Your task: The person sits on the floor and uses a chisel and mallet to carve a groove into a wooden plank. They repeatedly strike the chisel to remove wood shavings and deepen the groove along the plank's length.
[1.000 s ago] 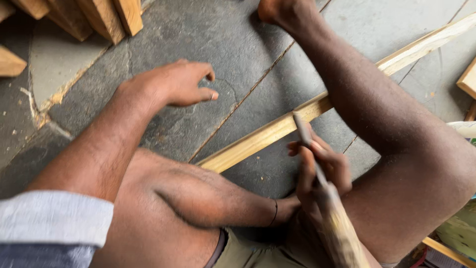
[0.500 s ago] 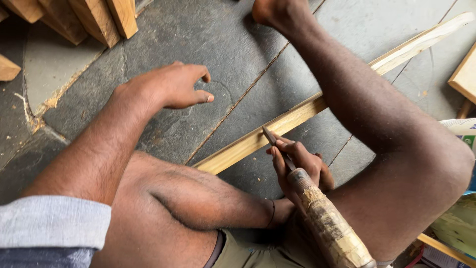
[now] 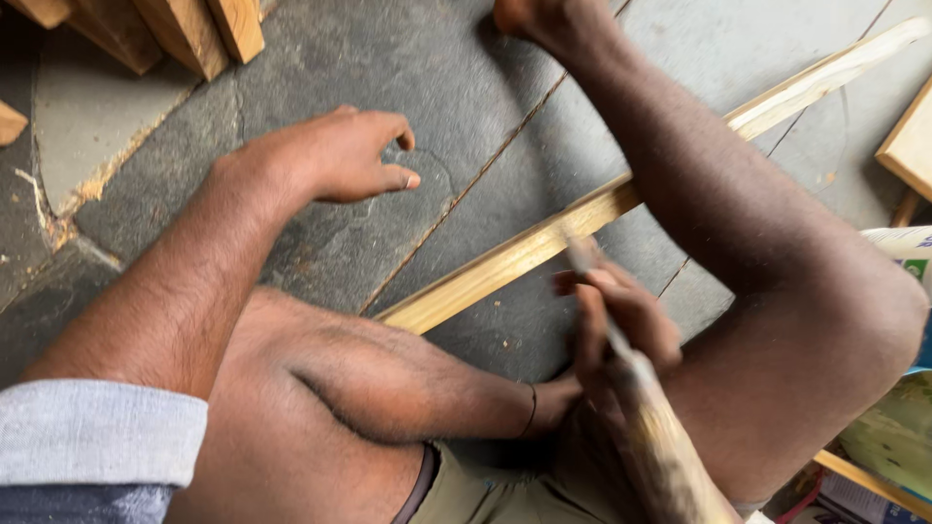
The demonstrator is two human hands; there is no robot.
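1. I see the left hand (image 3: 335, 155) resting palm-down on the dark stone floor (image 3: 466, 87), fingers loosely curled, thumb out to the side. It holds nothing.
2. Right hand (image 3: 616, 325) sits lower, centre-right, between the two legs. Fingers are wrapped round a long tool (image 3: 646, 427) w/ a worn, mottled wooden handle. It's motion-blurred, so I can't make out the grip in detail.
3. The tool's thin front end pokes out above the fingers, and its tip is at or just over the near edge of the wood strip (image 3: 515, 267). Can't tell if it's touching, bc of the blur.
4. That strip is a long pale batten lying flat on the floor, running diagonally from lower-centre to the top-right corner. It passes under the raised right leg (image 3: 757, 233).
5. Left knee (image 3: 320, 388) is folded in close, just below the strip's near end. The foot (image 3: 539, 19) of the right leg is planted at the top edge of view.
6. Stacked timber blocks (image 3: 194, 29) sit top-left, well apart from both hands.
7. Another pale board edge (image 3: 908, 146) shows at far right, w/ some coloured packaging (image 3: 898, 427) below it.
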